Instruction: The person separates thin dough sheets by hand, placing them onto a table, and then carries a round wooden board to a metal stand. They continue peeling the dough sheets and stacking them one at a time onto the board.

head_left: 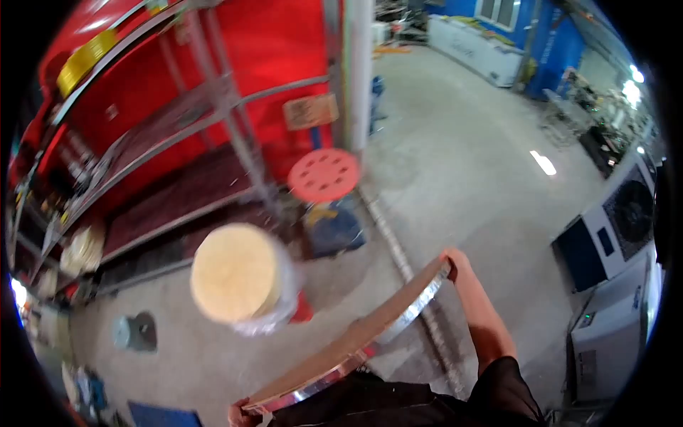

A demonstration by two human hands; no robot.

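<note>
A wide brown board (341, 349) with a curved, shiny silver rim is held tilted in front of my body, seen nearly edge-on. My right hand (455, 262) grips its far right end, with the fingers wrapped round the edge. At the near left end, my left hand (243, 414) is closed on the rim, partly cut off by the view's edge. Beyond the board and apart from it stands a tall stack of round, pale yellow sheets (236, 272), with clear plastic (286, 288) about its side. Something red shows beneath the stack.
A red round stool (324, 175) with holes stands by a dark blue item (334, 228). Metal shelving (228, 103) lines the red wall at left. A small grey-blue stool (134, 333) is at lower left. White machines (612, 320) stand at right, and a raised strip (395, 245) crosses the floor.
</note>
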